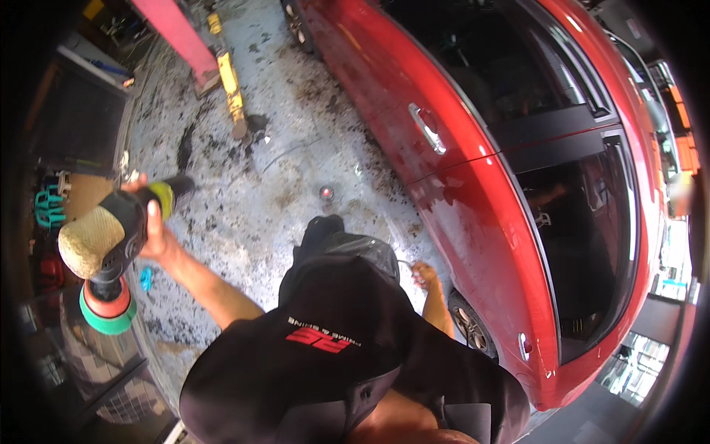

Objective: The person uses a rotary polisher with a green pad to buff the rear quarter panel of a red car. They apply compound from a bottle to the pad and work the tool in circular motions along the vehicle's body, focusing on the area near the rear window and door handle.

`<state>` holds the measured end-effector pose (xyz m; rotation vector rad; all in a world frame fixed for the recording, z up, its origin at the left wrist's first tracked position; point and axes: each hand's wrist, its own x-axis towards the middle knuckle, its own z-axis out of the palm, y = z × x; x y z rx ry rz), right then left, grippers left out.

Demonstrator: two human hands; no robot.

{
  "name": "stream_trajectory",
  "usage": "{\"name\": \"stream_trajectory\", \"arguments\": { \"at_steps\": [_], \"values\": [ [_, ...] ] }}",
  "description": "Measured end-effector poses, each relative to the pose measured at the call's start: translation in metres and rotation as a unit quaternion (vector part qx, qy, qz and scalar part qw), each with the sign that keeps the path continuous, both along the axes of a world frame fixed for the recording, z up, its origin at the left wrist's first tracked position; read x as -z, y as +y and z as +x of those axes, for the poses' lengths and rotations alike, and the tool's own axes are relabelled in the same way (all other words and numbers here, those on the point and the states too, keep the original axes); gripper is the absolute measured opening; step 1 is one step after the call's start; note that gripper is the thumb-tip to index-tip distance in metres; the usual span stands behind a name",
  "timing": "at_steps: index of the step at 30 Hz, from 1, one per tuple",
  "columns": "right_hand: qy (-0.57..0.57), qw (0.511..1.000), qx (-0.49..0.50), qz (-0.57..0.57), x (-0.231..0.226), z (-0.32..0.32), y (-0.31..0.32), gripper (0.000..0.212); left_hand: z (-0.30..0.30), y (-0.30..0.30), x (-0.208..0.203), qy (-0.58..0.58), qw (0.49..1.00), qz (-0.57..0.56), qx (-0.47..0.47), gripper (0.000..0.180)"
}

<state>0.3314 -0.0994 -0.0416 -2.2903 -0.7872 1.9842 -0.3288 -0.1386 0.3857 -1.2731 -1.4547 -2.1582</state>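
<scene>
Out to the left, my left hand [155, 229] is closed around the body of a polisher [132, 222]. The tool has a black and lime-green body and a worn, pale cover over its head. Its round green foam pad [109, 317] on a red backing hangs down, touching nothing. My right hand [424, 275] is low beside the red car [470, 200], its fingers curled. A thin dark strand shows by those fingers, but what they hold is too small to make out. Patches of dull, hazy film cover parts of the car's door panels.
A yellow metal arm [231, 89] lies on the stained floor [281, 177] near a pink-red post [177, 41]. A small round object with a red glow [326, 193] rests ahead of my feet. A blue scrap [146, 279] and teal stools [50, 207] are at left.
</scene>
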Motion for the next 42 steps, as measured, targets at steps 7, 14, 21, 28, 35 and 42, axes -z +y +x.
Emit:
{"name": "stream_trajectory", "arguments": {
  "at_steps": [7, 14, 21, 28, 35, 42],
  "values": [
    [-0.023, 0.994, 0.051, -0.095, -0.004, -0.045, -0.025, 0.024, -0.041, 0.004, 0.038, -0.058, 0.982, -0.175, -0.042, 0.08],
    [-0.124, 0.976, 0.114, -0.136, 0.003, -0.098, 0.003, 0.029, -0.104, 0.061, 0.11, -0.149, 0.859, -0.49, -0.023, 0.111],
    [-0.04, 0.98, 0.002, -0.193, 0.042, -0.273, 0.003, 0.039, -0.188, 0.138, 0.269, -0.097, 0.704, -0.657, 0.251, 0.069],
    [-0.08, 0.921, -0.36, -0.13, 0.13, -0.415, 0.027, 0.049, -0.212, 0.156, 0.412, -0.079, 0.501, -0.8, 0.321, 0.094],
    [-0.239, 0.897, -0.353, -0.119, 0.209, -0.455, -0.047, 0.071, -0.184, 0.115, 0.526, -0.012, 0.376, -0.868, 0.324, 0.11],
    [-0.178, 0.9, -0.357, -0.175, 0.148, -0.475, 0.011, 0.08, -0.181, 0.087, 0.583, -0.018, 0.34, -0.891, 0.3, 0.108]
  ]
}}
